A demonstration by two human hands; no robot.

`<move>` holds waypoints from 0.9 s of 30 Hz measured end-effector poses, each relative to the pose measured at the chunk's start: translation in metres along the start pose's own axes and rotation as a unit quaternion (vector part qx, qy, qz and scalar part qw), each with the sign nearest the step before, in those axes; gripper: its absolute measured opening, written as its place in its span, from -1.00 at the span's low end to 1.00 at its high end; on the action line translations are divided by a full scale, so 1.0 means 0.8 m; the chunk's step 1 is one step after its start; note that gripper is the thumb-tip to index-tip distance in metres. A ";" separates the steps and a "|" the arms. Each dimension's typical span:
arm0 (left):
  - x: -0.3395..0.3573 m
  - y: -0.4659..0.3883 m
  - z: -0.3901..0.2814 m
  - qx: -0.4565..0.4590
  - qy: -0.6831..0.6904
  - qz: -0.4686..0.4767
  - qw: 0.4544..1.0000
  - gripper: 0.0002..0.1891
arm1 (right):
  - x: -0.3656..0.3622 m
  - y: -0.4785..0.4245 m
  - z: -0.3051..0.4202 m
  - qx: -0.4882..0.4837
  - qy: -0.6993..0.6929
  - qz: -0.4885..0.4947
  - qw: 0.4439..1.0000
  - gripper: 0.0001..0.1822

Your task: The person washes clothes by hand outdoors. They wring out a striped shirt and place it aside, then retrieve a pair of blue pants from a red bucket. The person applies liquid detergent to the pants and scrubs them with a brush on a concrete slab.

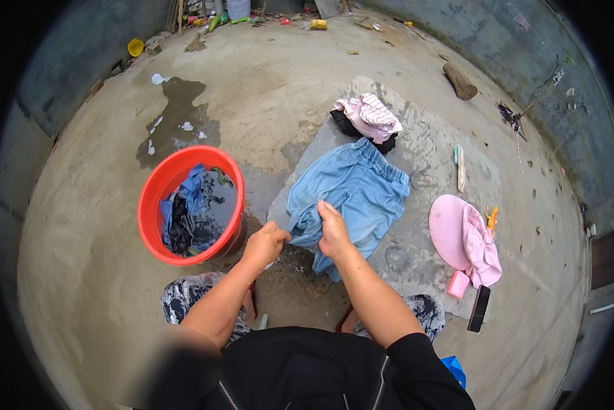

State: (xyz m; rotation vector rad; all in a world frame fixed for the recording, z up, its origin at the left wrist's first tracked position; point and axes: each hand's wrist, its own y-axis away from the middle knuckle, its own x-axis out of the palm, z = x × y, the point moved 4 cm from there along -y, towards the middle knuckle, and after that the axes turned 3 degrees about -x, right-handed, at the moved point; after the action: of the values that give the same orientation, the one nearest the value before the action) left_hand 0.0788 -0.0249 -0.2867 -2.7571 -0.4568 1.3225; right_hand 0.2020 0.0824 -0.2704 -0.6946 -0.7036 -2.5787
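Light-blue denim trousers or shorts with an elastic waistband (366, 189) lie on a grey stone slab, the waistband pointing away from me. My left hand (265, 245) pinches the near left edge of the cloth between thumb and fingers. My right hand (333, 230) grips a fold of the same garment nearer its middle, thumb uppermost. To the left stands a red plastic bucket (147, 225) holding dark water with blue and black clothes (184, 205) in it. Beyond the waistband a pink-and-white striped garment (373, 115) is heaped on a black one (345, 123).
On the slab (414, 154) at the right are a scrubbing brush (460, 168), a pink cap (448, 230), a pink soap bar (458, 284) and a black flat object (479, 309). A log (459, 82) lies farther off. Wet concrete with suds (186, 126) lies beyond the bucket.
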 end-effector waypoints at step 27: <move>0.015 0.071 0.033 -0.275 0.523 -0.033 0.806 -0.38 | -0.150 -0.119 0.214 -0.210 0.751 -0.185 0.598 -0.45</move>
State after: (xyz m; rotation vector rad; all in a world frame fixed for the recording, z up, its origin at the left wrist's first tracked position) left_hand 0.0796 -0.0778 -0.3223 -3.2489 -0.8710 -0.5590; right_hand 0.3154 0.2804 -0.2424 1.6388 0.4155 -2.4567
